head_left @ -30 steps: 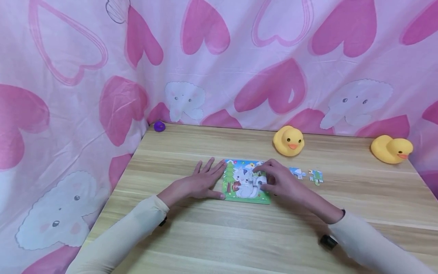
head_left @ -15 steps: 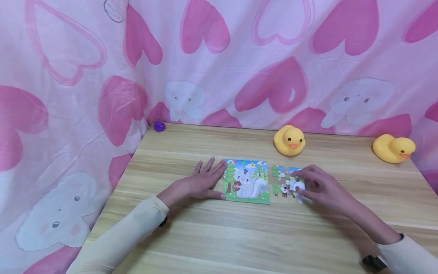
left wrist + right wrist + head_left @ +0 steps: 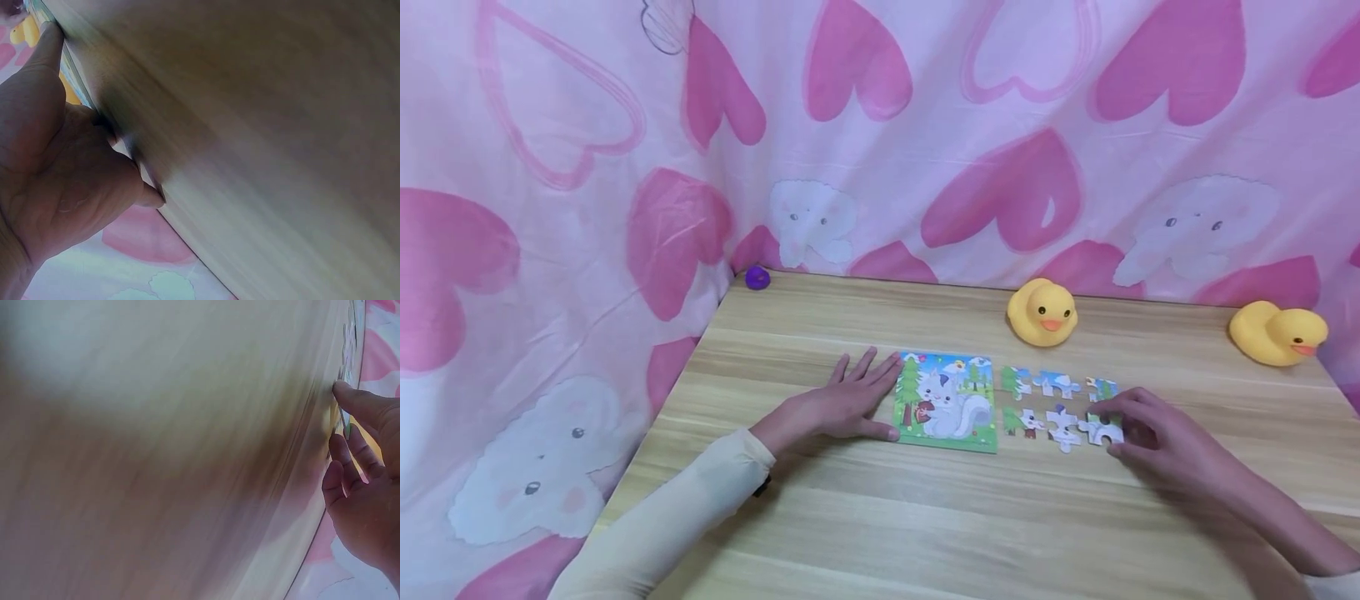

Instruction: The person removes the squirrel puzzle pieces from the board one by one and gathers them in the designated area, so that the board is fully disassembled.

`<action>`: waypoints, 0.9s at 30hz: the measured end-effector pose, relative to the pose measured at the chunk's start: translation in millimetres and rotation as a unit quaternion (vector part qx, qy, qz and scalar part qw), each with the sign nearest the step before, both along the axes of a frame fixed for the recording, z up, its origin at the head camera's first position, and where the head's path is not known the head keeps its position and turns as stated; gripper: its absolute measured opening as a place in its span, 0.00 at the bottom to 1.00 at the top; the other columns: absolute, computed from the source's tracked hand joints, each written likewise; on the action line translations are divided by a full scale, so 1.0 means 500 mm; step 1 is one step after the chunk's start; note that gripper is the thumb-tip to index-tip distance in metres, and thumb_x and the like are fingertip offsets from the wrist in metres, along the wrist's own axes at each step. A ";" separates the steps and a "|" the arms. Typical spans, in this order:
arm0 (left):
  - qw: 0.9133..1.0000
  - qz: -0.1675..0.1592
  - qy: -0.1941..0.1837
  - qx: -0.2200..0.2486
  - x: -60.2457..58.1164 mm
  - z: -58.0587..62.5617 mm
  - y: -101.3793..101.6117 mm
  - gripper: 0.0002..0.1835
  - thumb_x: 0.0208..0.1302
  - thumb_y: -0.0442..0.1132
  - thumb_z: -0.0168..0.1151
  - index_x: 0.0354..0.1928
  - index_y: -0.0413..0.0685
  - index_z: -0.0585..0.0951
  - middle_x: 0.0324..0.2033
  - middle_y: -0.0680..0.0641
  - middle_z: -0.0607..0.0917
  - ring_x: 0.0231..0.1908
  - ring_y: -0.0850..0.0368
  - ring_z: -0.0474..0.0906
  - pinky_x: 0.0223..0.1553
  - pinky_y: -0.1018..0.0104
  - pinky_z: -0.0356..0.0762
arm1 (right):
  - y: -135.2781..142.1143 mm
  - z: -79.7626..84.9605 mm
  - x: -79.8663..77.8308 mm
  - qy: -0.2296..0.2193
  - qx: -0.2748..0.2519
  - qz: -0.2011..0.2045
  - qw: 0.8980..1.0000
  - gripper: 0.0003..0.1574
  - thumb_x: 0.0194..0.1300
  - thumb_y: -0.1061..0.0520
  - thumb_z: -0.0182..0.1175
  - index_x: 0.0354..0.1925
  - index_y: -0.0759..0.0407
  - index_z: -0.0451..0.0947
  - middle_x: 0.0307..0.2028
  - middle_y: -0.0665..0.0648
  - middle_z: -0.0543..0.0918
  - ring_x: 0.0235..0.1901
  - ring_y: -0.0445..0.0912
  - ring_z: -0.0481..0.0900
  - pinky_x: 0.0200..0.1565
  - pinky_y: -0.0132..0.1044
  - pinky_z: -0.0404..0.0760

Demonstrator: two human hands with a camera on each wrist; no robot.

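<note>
In the head view a square squirrel picture board (image 3: 947, 404) lies on the table. My left hand (image 3: 853, 406) rests flat beside it, fingers spread, with fingertips and thumb at its left edge. To the right of the board, jigsaw pieces lie in two loose rows. My right hand (image 3: 1165, 437) pinches a white and green jigsaw piece (image 3: 1103, 431) at the right end of the lower row, close to the tabletop. Beside it lies another squirrel piece (image 3: 1063, 429). The right wrist view shows the thumb (image 3: 342, 389) and index finger around the thin piece (image 3: 346, 422).
One yellow rubber duck (image 3: 1042, 312) stands behind the pieces, and a second duck (image 3: 1276, 333) is at the back right. A small purple object (image 3: 757, 277) sits in the far left corner of the wooden table (image 3: 880, 525). A heart-print curtain (image 3: 865, 167) hangs behind and to the left.
My right hand has moved right from over the board, carrying the jigsaw piece past the others and down to the end of the lower row. My left hand has stayed in place.
</note>
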State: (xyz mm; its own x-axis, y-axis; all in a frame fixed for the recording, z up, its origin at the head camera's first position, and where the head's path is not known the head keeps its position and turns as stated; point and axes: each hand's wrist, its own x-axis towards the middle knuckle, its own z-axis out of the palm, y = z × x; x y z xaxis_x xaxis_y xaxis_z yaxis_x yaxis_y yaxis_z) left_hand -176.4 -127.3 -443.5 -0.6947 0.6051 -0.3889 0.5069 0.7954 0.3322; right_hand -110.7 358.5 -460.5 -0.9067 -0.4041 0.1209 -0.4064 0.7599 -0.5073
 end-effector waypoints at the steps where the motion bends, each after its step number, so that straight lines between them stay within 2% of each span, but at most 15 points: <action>1: 1.000 0.000 -0.001 0.001 0.000 -0.001 0.001 0.61 0.68 0.75 0.57 0.86 0.58 0.33 0.86 0.55 0.30 0.85 0.43 0.21 0.82 0.33 0.22 | 0.006 -0.002 0.003 -0.002 -0.002 0.000 1.000 0.34 0.56 0.62 0.80 0.60 0.43 0.84 0.48 0.45 0.80 0.39 0.36 0.72 0.35 0.26 0.74; 11: 1.000 0.003 -0.003 -0.003 -0.001 -0.002 0.002 0.62 0.68 0.76 0.56 0.86 0.59 0.32 0.86 0.56 0.30 0.85 0.44 0.20 0.82 0.34 0.21 | 0.025 -0.009 0.010 -0.040 -0.015 0.003 0.999 0.33 0.61 0.61 0.78 0.62 0.42 0.83 0.49 0.47 0.78 0.39 0.37 0.70 0.34 0.28 0.73; 20: 1.000 -0.011 0.005 -0.003 -0.005 0.002 0.006 0.61 0.69 0.75 0.56 0.86 0.57 0.33 0.86 0.54 0.30 0.85 0.42 0.21 0.81 0.31 0.23 | 0.022 0.008 0.010 -0.043 0.008 0.005 0.999 0.36 0.58 0.61 0.79 0.62 0.41 0.82 0.49 0.46 0.78 0.40 0.36 0.71 0.36 0.27 0.74; 27: 1.000 -0.007 0.002 -0.002 -0.003 0.002 0.002 0.61 0.69 0.74 0.58 0.86 0.56 0.34 0.86 0.54 0.31 0.85 0.41 0.22 0.81 0.31 0.23 | 0.002 0.019 0.008 -0.038 -0.010 0.007 0.999 0.37 0.56 0.61 0.81 0.62 0.42 0.83 0.50 0.46 0.79 0.41 0.38 0.71 0.36 0.28 0.75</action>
